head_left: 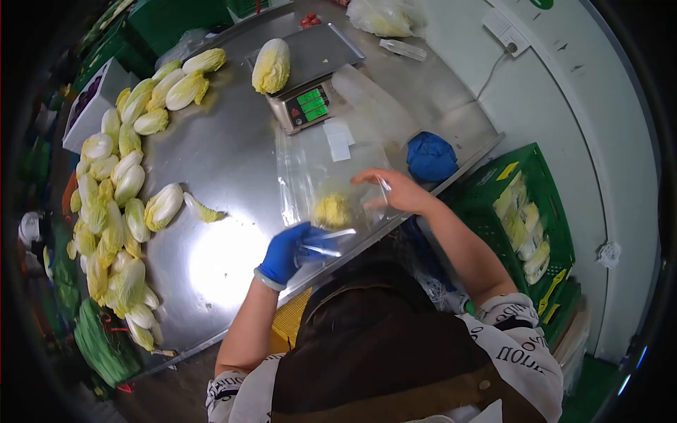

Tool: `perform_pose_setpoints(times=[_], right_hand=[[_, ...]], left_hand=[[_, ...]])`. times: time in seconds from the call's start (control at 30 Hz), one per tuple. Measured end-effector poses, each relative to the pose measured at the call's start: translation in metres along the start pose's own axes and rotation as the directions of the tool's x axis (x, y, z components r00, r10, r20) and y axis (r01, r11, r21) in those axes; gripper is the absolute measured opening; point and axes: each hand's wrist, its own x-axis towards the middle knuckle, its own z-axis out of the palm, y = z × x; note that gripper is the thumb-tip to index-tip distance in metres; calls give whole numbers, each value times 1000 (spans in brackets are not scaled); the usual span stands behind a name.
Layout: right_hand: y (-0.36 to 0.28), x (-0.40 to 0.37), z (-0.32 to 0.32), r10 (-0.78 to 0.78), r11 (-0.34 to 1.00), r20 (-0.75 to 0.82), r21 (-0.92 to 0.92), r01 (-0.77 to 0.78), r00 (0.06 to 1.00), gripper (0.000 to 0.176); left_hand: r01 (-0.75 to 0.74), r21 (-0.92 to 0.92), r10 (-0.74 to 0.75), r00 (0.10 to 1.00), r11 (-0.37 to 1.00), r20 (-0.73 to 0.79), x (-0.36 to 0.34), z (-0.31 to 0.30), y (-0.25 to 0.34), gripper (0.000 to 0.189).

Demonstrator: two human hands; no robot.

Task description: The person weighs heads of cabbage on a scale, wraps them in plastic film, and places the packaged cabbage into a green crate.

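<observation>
A clear plastic bag (293, 187) lies on the steel table with a yellow-tipped napa cabbage (333, 211) seen inside it. My left hand (285, 252), in a blue glove, is closed on the bag's near left edge; its fingers are blurred and partly behind shiny film. On the bag's right side is my bare right hand (395, 189), thumb and fingers spread apart, with film touching it. Just beyond the bag, a digital scale (308, 106) with a lit green display carries another napa cabbage (271, 66) upon its tray.
Several napa cabbages (113, 225) are piled along the table's left side, with a loose leaf (204, 208) nearby. A crumpled blue bundle (432, 156) sits near the right edge. Beside the table, a green crate (557, 211) contains bagged cabbages. White labels (338, 139) lie before the scale.
</observation>
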Motion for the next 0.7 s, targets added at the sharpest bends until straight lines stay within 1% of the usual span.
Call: perform_pose_setpoints(times=[0.03, 0.1, 0.13, 0.17, 0.23, 0.27, 0.3, 0.37, 0.4, 0.43, 0.5, 0.53, 0.57, 0.6, 0.63, 0.67, 0.7], right_hand=[[3, 3, 2, 127, 978, 116, 154, -144, 985, 22], [6, -3, 5, 151, 975, -29, 169, -144, 988, 16], [7, -6, 6, 161, 975, -99, 172, -143, 982, 13], [13, -14, 1, 17, 983, -61, 182, -6, 998, 11], [36, -50, -6, -251, 942, 3, 233, 243, 968, 6], [47, -68, -1, -259, 953, 24, 167, 252, 966, 3], [70, -84, 7, -314, 948, 42, 59, 311, 949, 9], [111, -119, 27, -231, 965, 73, -108, 238, 970, 10], [128, -133, 33, -222, 954, 98, -183, 237, 970, 15], [126, -141, 34, -224, 936, 91, -256, 240, 970, 18], [116, -156, 36, -233, 883, 91, -396, 250, 968, 24], [102, -157, 40, -309, 820, 25, -499, 279, 951, 32], [78, -158, 44, -346, 813, 11, -496, 306, 938, 29], [64, -156, 56, -429, 787, 106, -443, 429, 897, 25], [54, -154, 72, -514, 749, 187, -378, 544, 837, 21], [47, -154, 93, -504, 720, 310, -364, 591, 806, 18], [40, -155, 113, -487, 692, 425, -346, 634, 763, 17]], left_hand=[[-33, -28, 33, 999, 999, -10, -1, -1, 4, 44], [-113, -88, 109, 993, 990, -51, -17, 10, 10, 44], [-162, -38, 161, 986, 986, -35, -35, 19, 7, 46], [-182, -6, 181, 982, 983, -59, -47, 19, -5, 48], [-92, -176, 89, 996, 980, -25, -68, 30, -36, 49], [-64, -160, 80, 992, 985, 97, -59, 6, -67, 48], [-41, -201, 54, 997, 979, 58, -53, -6, -100, 48], [48, -206, -47, 999, 977, 7, -43, -8, -144, 47], [11, -284, -37, 995, 959, -89, -26, -38, -190, 44], [79, -241, -92, 995, 967, -45, -28, -35, -197, 41], [0, -260, -49, 982, 965, -185, -40, -16, -212, 39], [-46, -209, -10, 966, 977, -259, -47, -7, -218, 38], [-72, -371, -4, 980, 926, -199, -52, -4, -224, 38], [-94, -378, 6, 973, 921, -229, -59, 6, -225, 37], [-118, -377, 19, 966, 919, -258, -64, 13, -224, 36], [-155, -300, 57, 949, 941, -311, -64, 14, -229, 35], [-178, -304, 97, 959, 936, -265, -61, 12, -234, 32]])
